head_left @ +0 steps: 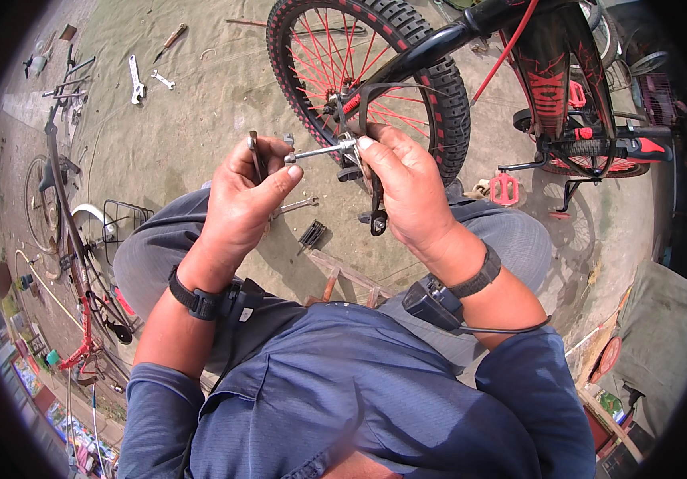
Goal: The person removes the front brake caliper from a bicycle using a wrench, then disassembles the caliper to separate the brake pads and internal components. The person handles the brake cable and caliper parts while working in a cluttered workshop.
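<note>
My right hand (405, 180) is closed around a black curved metal part with a bolted lower end (378, 222); it looks like a bicycle brake caliper. From it a long silver bolt (319, 152) with a nut near my right thumb points left. My left hand (247, 184) pinches a small dark metal piece (256, 153), its kind partly hidden by the fingers. The thumb of that hand is at the bolt's free end, by a small silver tip (288, 140). Just beyond my hands is a bicycle wheel (295, 72) with red spokes.
The black bicycle frame (551, 88) rises at the right, with a red pedal (504, 190) low down. An adjustable wrench (136, 80), a small spanner (164, 79) and a screwdriver (171, 41) lie at the far left. A black pedal (312, 234) and another spanner (295, 206) lie between my knees.
</note>
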The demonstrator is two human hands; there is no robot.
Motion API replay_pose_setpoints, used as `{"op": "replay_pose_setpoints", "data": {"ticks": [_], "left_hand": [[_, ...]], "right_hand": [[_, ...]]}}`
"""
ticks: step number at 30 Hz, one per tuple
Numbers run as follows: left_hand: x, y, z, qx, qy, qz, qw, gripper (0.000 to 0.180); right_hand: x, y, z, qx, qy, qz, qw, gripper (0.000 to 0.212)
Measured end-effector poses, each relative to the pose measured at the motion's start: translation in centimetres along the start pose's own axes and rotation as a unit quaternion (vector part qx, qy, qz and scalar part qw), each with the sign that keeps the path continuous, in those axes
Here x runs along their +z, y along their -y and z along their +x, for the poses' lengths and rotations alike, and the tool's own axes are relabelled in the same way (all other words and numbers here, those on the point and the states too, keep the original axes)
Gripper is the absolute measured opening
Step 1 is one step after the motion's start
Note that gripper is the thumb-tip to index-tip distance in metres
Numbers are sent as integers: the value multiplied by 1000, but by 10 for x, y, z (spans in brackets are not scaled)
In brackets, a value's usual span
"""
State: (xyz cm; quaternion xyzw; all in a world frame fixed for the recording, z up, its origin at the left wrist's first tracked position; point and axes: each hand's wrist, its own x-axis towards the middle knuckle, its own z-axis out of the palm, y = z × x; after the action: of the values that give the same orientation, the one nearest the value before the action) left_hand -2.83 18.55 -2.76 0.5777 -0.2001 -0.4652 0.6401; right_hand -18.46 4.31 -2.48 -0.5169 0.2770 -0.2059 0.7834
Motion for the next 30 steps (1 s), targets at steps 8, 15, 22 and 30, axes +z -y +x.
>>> {"op": "replay_pose_setpoints", "data": {"ticks": [8, 15, 22, 30], "left_hand": [[3, 0, -1, -4, -10, 17, 1000, 18], [-1, 1, 0, -4, 1, 2, 1000, 17], [-13, 0, 12, -80, -74, -250, 962, 26], [-10, -8, 14, -110, -113, -210, 965, 29]], "right_hand": [[-7, 1, 0, 18, 11, -20, 1000, 31], [-4, 0, 0, 8, 8, -4, 1000, 32], [-4, 3, -1, 19, -1, -5, 1000, 30], [-3, 8, 0, 25, -24, 2, 999, 22]]}}
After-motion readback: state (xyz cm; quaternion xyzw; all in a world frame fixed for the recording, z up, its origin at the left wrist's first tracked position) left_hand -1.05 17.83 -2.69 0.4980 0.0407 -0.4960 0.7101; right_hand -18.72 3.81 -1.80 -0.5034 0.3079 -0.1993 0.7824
